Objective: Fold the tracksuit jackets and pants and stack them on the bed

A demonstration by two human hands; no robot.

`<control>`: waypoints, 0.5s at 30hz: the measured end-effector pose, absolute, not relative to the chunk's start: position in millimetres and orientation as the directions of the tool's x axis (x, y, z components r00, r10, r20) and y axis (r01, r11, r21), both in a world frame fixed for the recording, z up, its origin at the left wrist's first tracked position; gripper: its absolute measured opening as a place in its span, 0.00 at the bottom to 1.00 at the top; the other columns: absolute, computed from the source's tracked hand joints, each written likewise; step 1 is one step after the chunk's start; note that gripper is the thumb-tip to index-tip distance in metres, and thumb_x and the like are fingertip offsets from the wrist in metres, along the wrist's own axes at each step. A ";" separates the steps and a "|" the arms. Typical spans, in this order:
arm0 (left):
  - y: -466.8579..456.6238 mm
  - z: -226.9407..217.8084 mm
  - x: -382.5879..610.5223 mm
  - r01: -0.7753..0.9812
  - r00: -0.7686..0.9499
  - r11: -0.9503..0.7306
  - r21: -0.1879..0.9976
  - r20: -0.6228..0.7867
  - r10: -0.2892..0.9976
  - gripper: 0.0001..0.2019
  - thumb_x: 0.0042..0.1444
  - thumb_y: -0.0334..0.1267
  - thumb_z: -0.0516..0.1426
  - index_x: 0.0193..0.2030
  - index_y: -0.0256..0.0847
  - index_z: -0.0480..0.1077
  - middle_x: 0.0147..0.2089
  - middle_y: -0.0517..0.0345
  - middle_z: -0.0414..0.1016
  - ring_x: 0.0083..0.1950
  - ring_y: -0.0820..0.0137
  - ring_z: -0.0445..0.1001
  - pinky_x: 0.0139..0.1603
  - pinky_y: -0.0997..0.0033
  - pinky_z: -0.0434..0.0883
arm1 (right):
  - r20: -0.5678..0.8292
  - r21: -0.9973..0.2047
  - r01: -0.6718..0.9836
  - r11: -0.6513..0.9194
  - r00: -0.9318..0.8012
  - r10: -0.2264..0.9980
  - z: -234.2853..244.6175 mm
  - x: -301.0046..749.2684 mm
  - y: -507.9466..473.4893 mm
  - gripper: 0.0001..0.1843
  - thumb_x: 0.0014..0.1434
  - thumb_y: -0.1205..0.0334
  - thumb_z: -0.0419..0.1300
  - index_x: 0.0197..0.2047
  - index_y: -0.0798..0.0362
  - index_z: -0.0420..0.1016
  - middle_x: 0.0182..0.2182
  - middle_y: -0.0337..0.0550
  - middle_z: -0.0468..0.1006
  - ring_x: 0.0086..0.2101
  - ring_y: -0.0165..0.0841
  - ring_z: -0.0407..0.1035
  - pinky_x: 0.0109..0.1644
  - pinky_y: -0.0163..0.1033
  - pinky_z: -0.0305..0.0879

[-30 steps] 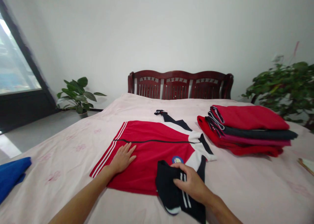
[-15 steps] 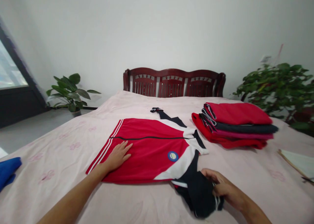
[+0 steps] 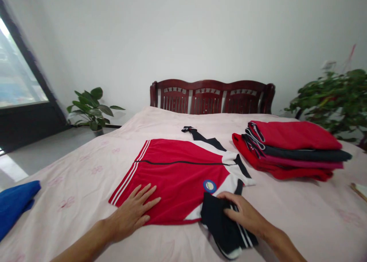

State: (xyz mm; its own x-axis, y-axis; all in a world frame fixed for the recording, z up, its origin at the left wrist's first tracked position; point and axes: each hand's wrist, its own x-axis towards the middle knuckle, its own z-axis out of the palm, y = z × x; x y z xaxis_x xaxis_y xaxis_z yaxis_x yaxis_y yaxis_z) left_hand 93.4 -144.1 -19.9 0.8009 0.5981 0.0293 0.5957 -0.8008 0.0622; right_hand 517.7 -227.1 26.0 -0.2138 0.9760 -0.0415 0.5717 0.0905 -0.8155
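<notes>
A red zip-up jacket [image 3: 172,178] with white shoulder panels, dark sleeves and a round blue badge lies spread on the bed, its striped hem to the left and its collar to the right. My left hand [image 3: 134,208] rests flat on the lower front, fingers spread. At the near shoulder, my right hand [image 3: 241,212] grips the dark striped sleeve [image 3: 220,225], which is bunched and partly folded over the jacket's near edge. The far sleeve [image 3: 200,137] stretches away toward the headboard. My right fingertips are partly hidden by the cloth.
A stack of folded red, dark and magenta clothes [image 3: 298,151] sits at the right. Blue cloth [image 3: 17,204] lies at the left edge of the pink bedsheet [image 3: 86,189]. Behind stand a wooden headboard [image 3: 212,97] and potted plants [image 3: 91,109].
My right hand has brought the near sleeve up and left, over the jacket's shoulder edge. My left hand has shifted slightly toward me, still on the jacket front. The view has turned a little left.
</notes>
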 end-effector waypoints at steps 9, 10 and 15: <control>-169.1 -13.1 61.0 0.485 0.862 -0.863 0.145 0.086 0.499 0.28 0.65 0.42 0.52 0.70 0.65 0.53 0.74 0.65 0.53 0.73 0.61 0.55 0.71 0.50 0.58 | -0.004 -0.711 0.681 0.176 -0.254 0.967 8.3 516.9 -219.0 0.14 0.55 0.61 0.56 0.44 0.49 0.78 0.45 0.46 0.79 0.48 0.43 0.70 0.56 0.47 0.64; -168.6 -15.5 51.7 0.503 0.847 -0.854 0.134 0.120 0.518 0.28 0.65 0.40 0.52 0.70 0.64 0.53 0.73 0.65 0.55 0.72 0.62 0.58 0.70 0.53 0.59 | -0.012 -0.725 0.666 0.174 -0.265 0.964 9.6 518.6 -221.2 0.15 0.56 0.60 0.57 0.45 0.49 0.78 0.45 0.46 0.78 0.48 0.43 0.70 0.56 0.47 0.63; -149.6 -33.0 -2.3 0.697 0.673 -0.716 0.042 0.307 0.673 0.27 0.63 0.35 0.51 0.68 0.62 0.60 0.71 0.62 0.60 0.70 0.61 0.61 0.69 0.53 0.63 | -0.064 -0.742 0.657 0.136 -0.271 0.960 9.0 525.5 -237.6 0.29 0.52 0.56 0.64 0.58 0.49 0.73 0.54 0.49 0.74 0.54 0.46 0.67 0.61 0.47 0.59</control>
